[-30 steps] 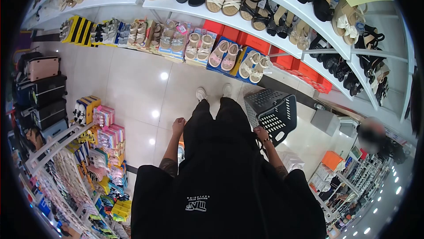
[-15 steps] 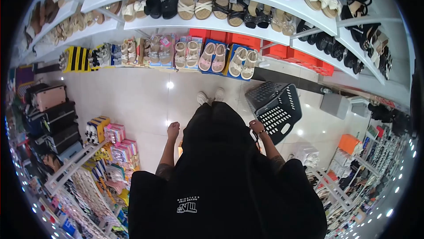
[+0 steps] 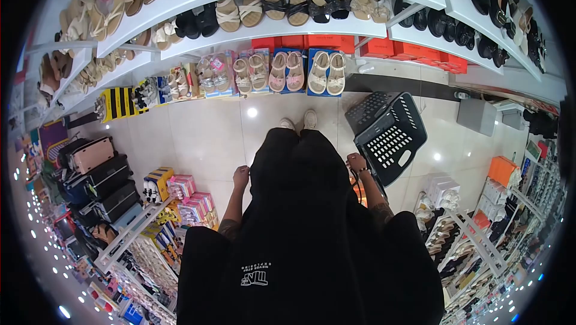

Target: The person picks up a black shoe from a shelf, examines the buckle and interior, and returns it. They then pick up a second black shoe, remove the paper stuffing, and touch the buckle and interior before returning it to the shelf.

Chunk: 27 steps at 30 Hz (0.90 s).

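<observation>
My left hand [image 3: 241, 177] hangs beside my left thigh, its fingers loosely curled with nothing visible in them. On the other side, my right hand [image 3: 356, 162] is closed at the near edge of a dark grey plastic shopping basket [image 3: 379, 140]. The exact grip is hidden by the curled fingers. The basket is tilted, and its slotted inside shows no goods. A bracelet circles my right wrist, and a dark cord [image 3: 354, 188] hangs below it. Ahead of my white shoes [image 3: 309, 120], white sandals [image 3: 327, 73] and pink sandals [image 3: 287, 73] rest on boxes.
White shelves [image 3: 240, 40] with rows of sandals and black shoes curve across the front. Red shoeboxes [image 3: 378, 47] line the level beneath. Stacked suitcases [image 3: 114, 178] stand at left, near pink boxes [image 3: 201, 208]. A grey box [image 3: 477, 116] and more shoe racks [image 3: 474, 238] are at right.
My view has turned and moved slightly closer to the shelves. The basket appears farther right and higher in view, with my right hand still at its edge. My left hand stays low by my side.
</observation>
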### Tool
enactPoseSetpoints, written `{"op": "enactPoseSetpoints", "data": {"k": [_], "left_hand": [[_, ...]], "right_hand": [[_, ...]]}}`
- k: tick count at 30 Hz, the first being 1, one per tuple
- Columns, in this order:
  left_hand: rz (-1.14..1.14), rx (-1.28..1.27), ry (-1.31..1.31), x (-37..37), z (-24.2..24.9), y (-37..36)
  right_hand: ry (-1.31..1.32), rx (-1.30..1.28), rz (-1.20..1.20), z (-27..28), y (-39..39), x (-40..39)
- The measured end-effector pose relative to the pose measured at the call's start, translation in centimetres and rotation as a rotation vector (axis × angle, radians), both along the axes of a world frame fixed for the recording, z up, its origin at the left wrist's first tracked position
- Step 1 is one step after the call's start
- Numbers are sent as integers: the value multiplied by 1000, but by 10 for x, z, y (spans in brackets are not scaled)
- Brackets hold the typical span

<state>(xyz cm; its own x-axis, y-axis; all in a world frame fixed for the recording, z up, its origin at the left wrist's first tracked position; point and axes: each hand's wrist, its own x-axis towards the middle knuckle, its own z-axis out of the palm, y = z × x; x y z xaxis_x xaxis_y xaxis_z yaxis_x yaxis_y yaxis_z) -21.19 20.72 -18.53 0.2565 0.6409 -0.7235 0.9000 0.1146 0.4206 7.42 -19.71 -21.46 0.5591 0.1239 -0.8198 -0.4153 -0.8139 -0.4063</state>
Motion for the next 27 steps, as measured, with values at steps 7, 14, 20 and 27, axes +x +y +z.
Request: {"op": "enactPoseSetpoints", "data": {"k": [7,14,20,27], "left_hand": [[-171,114,155,18,20,0],[-122,151,25,15,23,11],[-144,121,-13,1,6,33],[-150,132,-98,-13,-20,49]], "right_hand": [[-141,16,164,-45,-47,-16],[-100,-15,221,-5,-17,0],[40,87,-253,-23,0,-12],[-18,27,-166,22,26,-31]]}}
